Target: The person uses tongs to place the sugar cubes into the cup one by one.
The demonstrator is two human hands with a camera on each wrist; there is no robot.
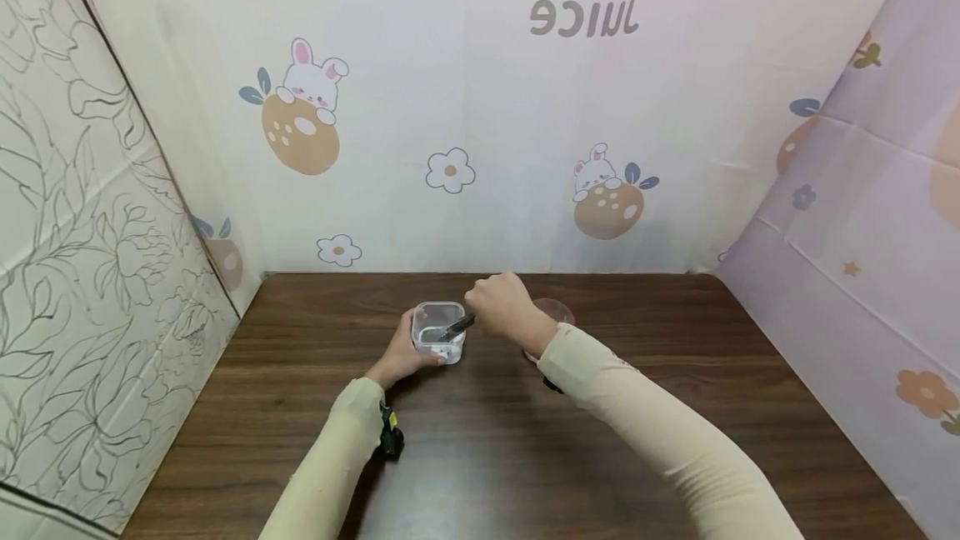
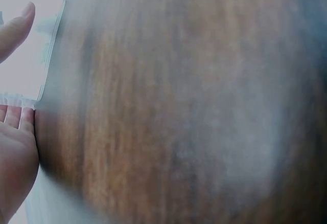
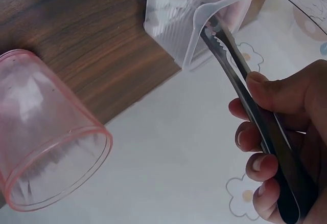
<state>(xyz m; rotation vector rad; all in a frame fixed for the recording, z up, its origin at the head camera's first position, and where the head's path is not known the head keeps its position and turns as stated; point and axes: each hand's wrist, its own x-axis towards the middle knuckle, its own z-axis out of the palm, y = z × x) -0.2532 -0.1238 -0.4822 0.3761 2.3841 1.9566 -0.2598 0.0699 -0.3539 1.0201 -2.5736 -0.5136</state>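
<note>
A small clear square container (image 1: 438,329) stands on the dark wooden table (image 1: 480,457). My left hand (image 1: 402,354) grips its near left side. My right hand (image 1: 499,303) holds metal tongs (image 1: 458,326), whose tips dip over the container's rim. In the right wrist view the right hand (image 3: 278,132) is wrapped round the tongs (image 3: 240,75), whose serrated tips are at the rim of the container (image 3: 176,14), which has white pieces at its bottom. The left wrist view is blurred, showing only fingers (image 2: 16,27) and the palm beside the tabletop.
A pink translucent cup (image 1: 553,312) stands just right of the container, partly hidden behind my right wrist; it looks to hold white pieces (image 3: 25,96). Patterned cloth walls (image 1: 480,107) close in the table on the left, back and right.
</note>
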